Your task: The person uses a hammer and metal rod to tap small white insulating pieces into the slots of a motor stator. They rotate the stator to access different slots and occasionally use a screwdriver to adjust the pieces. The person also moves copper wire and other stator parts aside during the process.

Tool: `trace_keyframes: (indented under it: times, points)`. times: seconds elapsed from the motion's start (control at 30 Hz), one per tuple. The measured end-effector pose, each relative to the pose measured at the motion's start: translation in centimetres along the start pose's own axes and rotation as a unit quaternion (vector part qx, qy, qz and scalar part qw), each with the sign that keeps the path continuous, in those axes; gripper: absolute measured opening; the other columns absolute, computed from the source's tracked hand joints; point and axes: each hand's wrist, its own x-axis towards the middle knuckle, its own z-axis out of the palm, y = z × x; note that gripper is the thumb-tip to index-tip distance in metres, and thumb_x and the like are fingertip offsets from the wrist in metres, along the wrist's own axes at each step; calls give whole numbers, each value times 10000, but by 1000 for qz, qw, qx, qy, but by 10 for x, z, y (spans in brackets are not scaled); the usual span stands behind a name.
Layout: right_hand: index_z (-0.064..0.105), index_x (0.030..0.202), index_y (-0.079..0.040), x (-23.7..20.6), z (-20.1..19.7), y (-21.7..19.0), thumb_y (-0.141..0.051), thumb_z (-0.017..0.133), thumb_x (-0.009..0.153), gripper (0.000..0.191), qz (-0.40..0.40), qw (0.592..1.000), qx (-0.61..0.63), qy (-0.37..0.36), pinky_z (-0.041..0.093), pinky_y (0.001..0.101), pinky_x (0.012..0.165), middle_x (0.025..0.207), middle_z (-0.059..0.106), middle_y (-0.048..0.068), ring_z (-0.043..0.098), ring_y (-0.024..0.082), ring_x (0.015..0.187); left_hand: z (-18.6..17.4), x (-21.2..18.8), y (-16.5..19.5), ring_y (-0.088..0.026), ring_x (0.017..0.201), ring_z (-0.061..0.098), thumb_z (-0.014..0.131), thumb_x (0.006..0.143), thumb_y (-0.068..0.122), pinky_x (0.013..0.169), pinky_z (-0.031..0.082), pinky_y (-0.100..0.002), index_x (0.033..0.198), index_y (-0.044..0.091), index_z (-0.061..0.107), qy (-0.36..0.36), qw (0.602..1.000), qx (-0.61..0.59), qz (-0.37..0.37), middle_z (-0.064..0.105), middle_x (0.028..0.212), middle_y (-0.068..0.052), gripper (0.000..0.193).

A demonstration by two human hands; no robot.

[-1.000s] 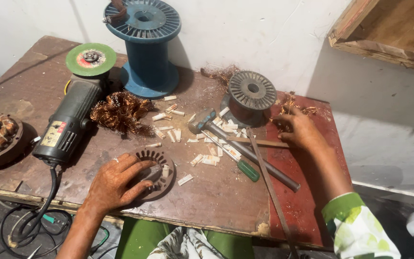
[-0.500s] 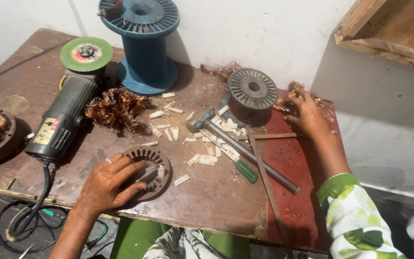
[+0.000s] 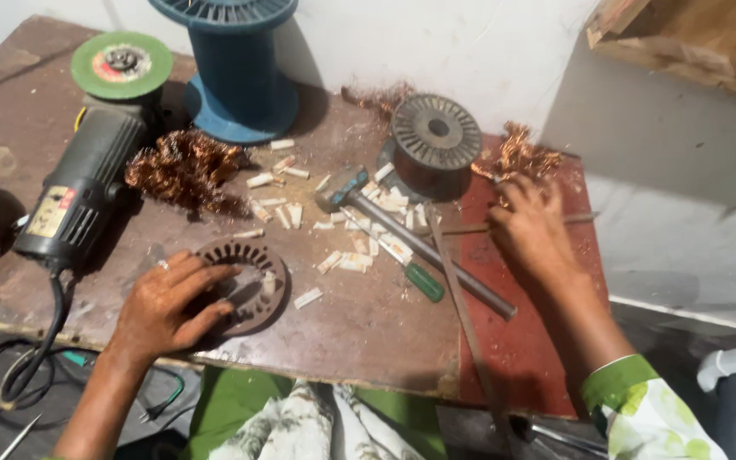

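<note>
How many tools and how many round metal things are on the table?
Tools: 4 — grinder, hammer, screwdriver, flat metal strip.
Round metal things: 2 — slotted ring under the left hand, grey disc near the right hand.
Spools: 1 — blue spool.
Total: 7.

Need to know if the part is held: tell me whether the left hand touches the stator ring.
Touching. The head view shows the left hand lying on the stator ring, fingers over its rim.

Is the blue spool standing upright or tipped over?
Upright. The blue spool stands on its round bottom flange on the table, by the wall.
</note>
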Motion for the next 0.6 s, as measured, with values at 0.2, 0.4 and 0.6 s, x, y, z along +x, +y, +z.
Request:
trace_keyframes:
  times: [0.2,0.4,0.6]
  points:
    - [738,1135,-250,-44,-22,10,-246,689,909,232,72,994,-76,9,261,567,1235,1076,745,-18,641,177,1204,-6,-6,0,-255,756,609,788,771,309,674,520,-393,1132,83,718,-7,1000,-15,15,637,824,-68,432]
    - [779,1096,-215,-93,-37,3,-264,744,900,205,182,977,112,15,531,416,943,1076,763,61,715,260,1017,-7,-1,11,-242,864,654,760,868,294,747,537,-381,1184,77,692,57,995,-44,-64,653,942,-89,390]
    - [784,1149,-156,-103,0,-20,-323,731,948,267,299,923,239,31,570,465,838,1140,754,135,715,349,943,22,36,75,-327,1090,623,753,884,336,923,519,-472,1187,128,685,40,999,-9,-21,681,1193,-130,374]
